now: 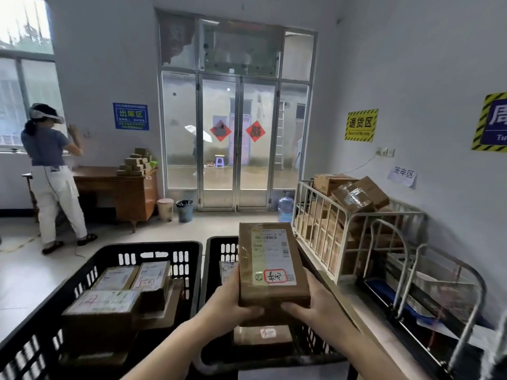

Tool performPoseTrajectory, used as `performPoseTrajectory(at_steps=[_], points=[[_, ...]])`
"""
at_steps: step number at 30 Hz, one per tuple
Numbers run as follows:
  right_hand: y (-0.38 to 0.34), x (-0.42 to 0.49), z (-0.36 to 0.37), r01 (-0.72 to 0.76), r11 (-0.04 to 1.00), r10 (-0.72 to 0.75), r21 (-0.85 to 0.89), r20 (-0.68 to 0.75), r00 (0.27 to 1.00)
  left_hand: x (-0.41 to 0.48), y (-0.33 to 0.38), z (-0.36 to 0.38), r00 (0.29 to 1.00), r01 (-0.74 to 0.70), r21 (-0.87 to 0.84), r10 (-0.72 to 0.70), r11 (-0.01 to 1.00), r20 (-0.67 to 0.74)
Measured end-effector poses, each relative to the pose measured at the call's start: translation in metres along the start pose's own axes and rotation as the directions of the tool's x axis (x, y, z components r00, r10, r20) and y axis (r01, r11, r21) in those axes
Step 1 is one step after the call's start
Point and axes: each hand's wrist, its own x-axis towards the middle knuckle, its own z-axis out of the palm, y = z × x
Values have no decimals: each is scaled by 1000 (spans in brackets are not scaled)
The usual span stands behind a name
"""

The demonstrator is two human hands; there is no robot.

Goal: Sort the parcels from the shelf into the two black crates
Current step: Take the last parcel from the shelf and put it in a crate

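Observation:
I hold a brown cardboard parcel (pixel 271 264) with a white shipping label and a red-circled handwritten mark, label up, above the right black crate (pixel 219 244). My left hand (pixel 230 303) grips its near left corner and my right hand (pixel 310 300) grips its near right corner. The left black crate (pixel 153 248) holds several labelled parcels (pixel 109 303). In the right crate a parcel (pixel 263 337) lies below my hands and another (pixel 227 270) shows behind my left hand; most of that crate is hidden.
A white metal cage cart (pixel 354 223) with stacked boxes stands on the right, with a metal rack (pixel 428 297) nearer me. Another person (pixel 52 174) stands at the far left by a wooden desk (pixel 123 190). Glass doors, two bins and a water bottle (pixel 285 208) are ahead.

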Motion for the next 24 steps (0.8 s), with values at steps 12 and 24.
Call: performPoseTrajectory(at_steps=[12,24], points=[[64,96,31,-48,996,39,82,112,993,74,-54,-22,983,168,187,-152,968,-98],[88,166,53,-50,996,41,77,119,992,134,-98,-46,968,236,356,-188,904,-166]])
